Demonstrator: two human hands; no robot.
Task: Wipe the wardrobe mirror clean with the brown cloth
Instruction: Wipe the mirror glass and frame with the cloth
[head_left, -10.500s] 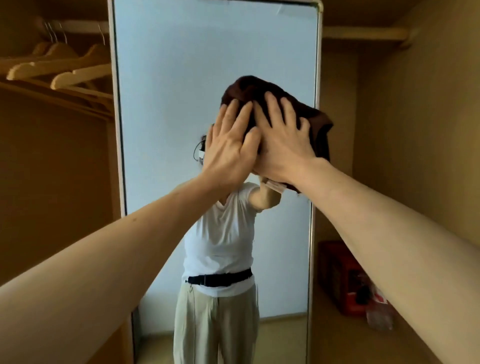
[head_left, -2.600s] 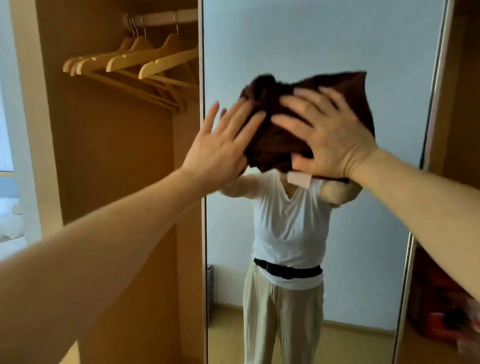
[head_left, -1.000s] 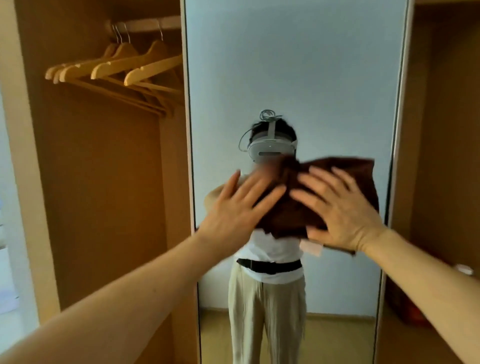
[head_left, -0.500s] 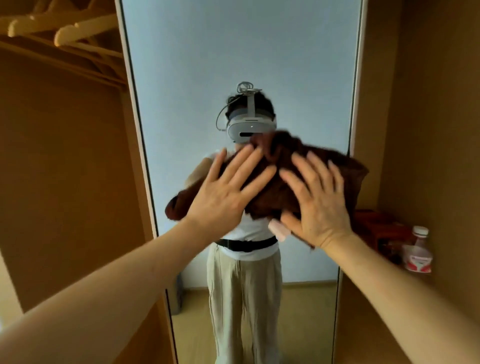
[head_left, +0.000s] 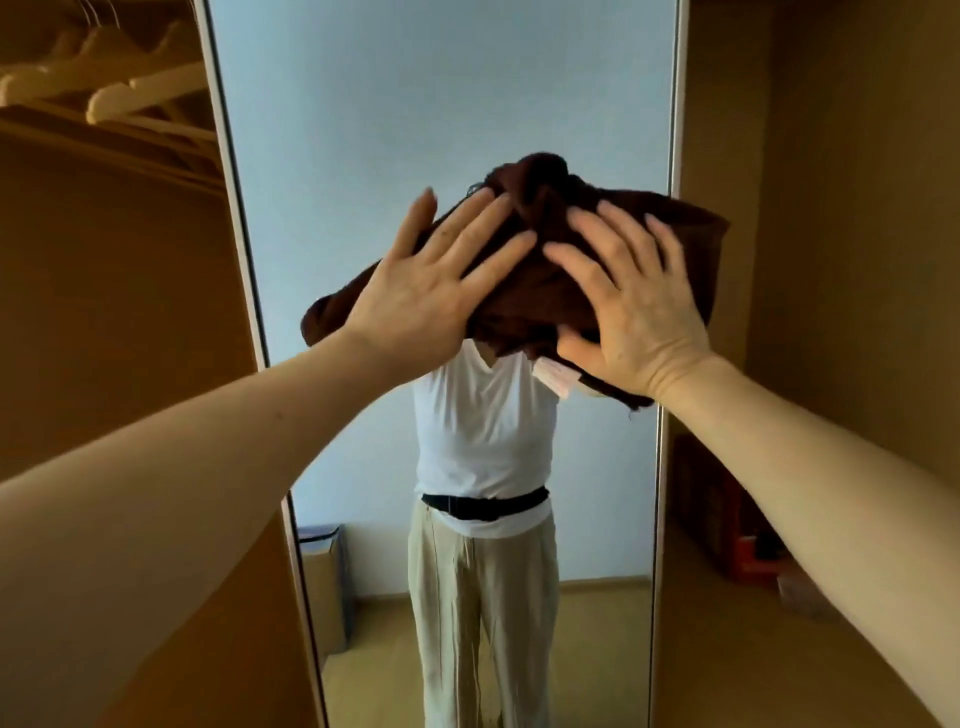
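The tall wardrobe mirror (head_left: 363, 114) fills the middle of the view and reflects a person in a white shirt and beige trousers. A crumpled brown cloth (head_left: 540, 291) is spread against the glass at about mid height, its right end reaching the mirror's right frame. My left hand (head_left: 431, 291) lies flat with fingers spread on the cloth's left part. My right hand (head_left: 628, 306) presses flat on its right part, the thumb hooked under the lower edge. A small white label hangs below the cloth.
Wooden hangers (head_left: 119, 88) hang on a rail in the open wardrobe bay at the upper left. Brown wardrobe panels flank the mirror on both sides. A red box (head_left: 748, 551) sits low in the right bay.
Both hands and the cloth have moved up the mirror from chest height and now cover the reflected head. The view has shifted slightly to the right.
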